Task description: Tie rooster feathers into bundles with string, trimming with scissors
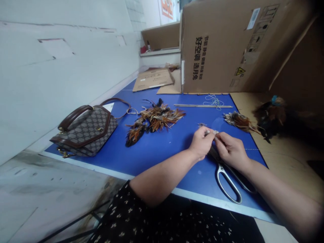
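Flap-down handbag (88, 132) well left of left hand (201, 143). Pinching greyish tuft (215, 132) fingertip-tight with right hand (234, 151) too; scissors (220, 167) just beneath.

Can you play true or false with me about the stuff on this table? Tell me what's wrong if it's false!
1. The left hand and right hand meet at a small pale bit. True.
2. The right hand grips the scissors. False: the scissors lie on the blue tabletop.
3. The handbag is right of the big feather pile. False: it's left.
4. Loopy pale string lies at the thin sticks. True.
5. The large cardboard box is plain. False: it has printing.
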`<act>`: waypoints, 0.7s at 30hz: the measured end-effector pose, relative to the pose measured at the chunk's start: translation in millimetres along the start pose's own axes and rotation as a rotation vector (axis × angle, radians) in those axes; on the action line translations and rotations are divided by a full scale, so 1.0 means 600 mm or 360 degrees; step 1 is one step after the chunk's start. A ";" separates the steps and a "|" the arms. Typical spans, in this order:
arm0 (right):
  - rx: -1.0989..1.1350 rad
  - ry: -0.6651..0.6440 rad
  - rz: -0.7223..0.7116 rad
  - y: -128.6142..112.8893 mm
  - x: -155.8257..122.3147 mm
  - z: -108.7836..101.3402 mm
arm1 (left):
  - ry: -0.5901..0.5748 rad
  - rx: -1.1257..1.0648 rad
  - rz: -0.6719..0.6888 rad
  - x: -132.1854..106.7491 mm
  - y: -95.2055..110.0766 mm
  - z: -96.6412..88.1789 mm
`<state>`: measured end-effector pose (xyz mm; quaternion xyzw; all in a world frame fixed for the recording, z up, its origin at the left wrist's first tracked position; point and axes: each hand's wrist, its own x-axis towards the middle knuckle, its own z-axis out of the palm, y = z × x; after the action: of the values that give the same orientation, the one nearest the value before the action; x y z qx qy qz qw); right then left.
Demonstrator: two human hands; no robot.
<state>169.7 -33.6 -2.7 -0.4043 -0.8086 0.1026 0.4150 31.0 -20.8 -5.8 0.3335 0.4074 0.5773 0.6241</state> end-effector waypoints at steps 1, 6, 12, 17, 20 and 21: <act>0.0015 0.0003 0.0023 -0.001 0.001 0.000 | -0.0079 -0.0010 -0.0020 0.001 0.004 -0.002; 0.0006 0.0013 0.0101 0.003 0.002 -0.001 | -0.0344 -0.0163 -0.0128 0.009 0.017 -0.020; 0.0108 -0.0067 0.0184 0.023 -0.009 -0.001 | -0.0350 -0.0240 -0.0185 0.015 0.015 -0.028; 0.0139 -0.0041 0.0207 0.030 -0.011 0.001 | -0.0408 -0.0239 -0.0212 0.011 0.022 -0.028; 0.0220 -0.0110 0.0250 0.028 -0.010 0.004 | -0.0408 -0.0210 -0.0236 0.008 0.027 -0.026; 0.0259 -0.0132 0.0271 0.027 -0.009 0.005 | -0.0404 -0.0198 -0.0247 0.007 0.028 -0.026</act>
<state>178.7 -26.5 -16.2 -0.4319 -0.7768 0.2195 0.4024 9.5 -15.6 1.9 0.3319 0.3133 0.5047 0.7328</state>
